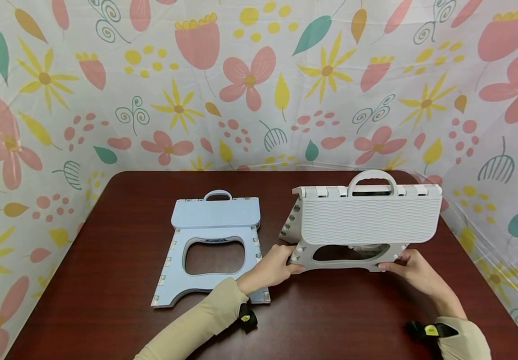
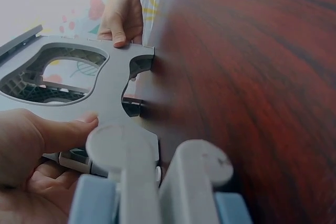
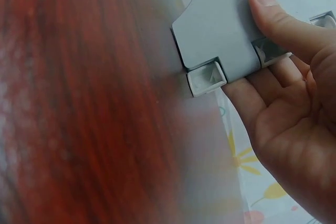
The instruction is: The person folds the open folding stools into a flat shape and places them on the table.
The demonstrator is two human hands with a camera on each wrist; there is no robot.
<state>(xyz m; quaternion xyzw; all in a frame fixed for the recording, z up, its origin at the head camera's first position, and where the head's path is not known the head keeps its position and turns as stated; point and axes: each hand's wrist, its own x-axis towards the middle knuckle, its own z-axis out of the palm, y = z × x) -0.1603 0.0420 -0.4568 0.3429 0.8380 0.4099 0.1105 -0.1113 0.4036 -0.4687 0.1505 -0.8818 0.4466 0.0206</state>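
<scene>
A grey folding step stool (image 1: 369,217), partly unfolded, stands tilted at the right of the table with its carry handle on top. My left hand (image 1: 274,267) grips the lower left edge of its front leg panel; in the left wrist view, the left thumb lies on the panel (image 2: 113,85). At the panel's lower right corner, my right hand (image 1: 414,272) pinches the edge, thumb in front and fingers behind, as the right wrist view shows on the leg (image 3: 226,30). A light blue folding stool (image 1: 216,212) lies folded beside my left forearm, which covers its lower right part.
Both stools are on a dark red-brown wooden table (image 1: 115,250). A flower-patterned cloth (image 1: 250,125) hangs behind and at the sides. Blurred grey and blue pieces (image 2: 157,182) fill the bottom foreground of the left wrist view.
</scene>
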